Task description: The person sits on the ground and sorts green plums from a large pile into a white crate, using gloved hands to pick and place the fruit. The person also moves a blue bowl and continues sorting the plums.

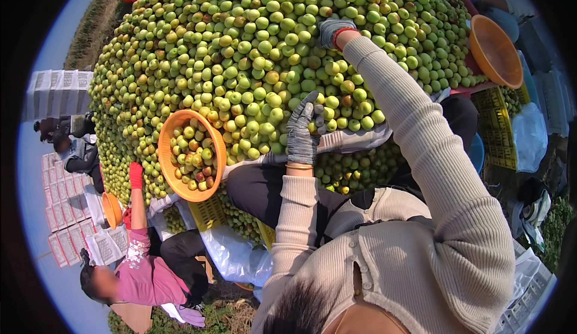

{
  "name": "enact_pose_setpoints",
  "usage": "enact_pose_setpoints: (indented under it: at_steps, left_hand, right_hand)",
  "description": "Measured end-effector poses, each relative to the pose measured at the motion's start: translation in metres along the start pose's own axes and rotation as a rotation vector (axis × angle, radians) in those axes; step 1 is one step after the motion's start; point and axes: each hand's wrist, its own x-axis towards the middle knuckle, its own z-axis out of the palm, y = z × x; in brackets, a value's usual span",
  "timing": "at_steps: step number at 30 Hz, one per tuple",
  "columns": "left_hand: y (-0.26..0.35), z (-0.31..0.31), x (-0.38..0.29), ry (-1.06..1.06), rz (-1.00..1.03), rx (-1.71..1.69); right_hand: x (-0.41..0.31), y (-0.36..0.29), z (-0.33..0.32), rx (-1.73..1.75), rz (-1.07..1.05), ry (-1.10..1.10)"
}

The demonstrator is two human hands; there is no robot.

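Note:
A broad heap of small green fruit, probably jujubes, some blushed brown or red, fills the space before me. My left hand, in a grey knit glove, is at the heap's near edge with its fingers partly curled. A yellow-green fruit shows between thumb and fingers; whether it is gripped is unclear. Farther up the heap, my right hand, in a matching glove with a red cuff, rests among the fruit. Its fingertips are hidden. Left of my left hand, an orange plastic basket holds browner fruit.
A co-worker in a pink top reaches into the heap with red gloves. Another person sits beyond. Yellow crates stand to the right, below an orange basin. Checked cloth edges the heap. Stacked boxes stand far left.

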Motion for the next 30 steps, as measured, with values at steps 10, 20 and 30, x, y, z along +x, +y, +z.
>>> enact_pose_setpoints:
  at_steps: [10,20,30]
  left_hand:
    - [0.008,-0.010,-0.019,-0.002,0.060,0.168]
    - [0.005,-0.018,-0.030,-0.008,-0.003,0.097]
    - [-0.011,0.003,-0.008,-0.170,-0.237,-0.523]
  right_hand:
    - [-0.016,0.009,0.000,0.261,0.034,0.211]
    - [0.019,0.025,-0.009,0.334,0.025,0.359]
    - [-0.157,-0.043,0.030,1.293,-0.446,0.032]
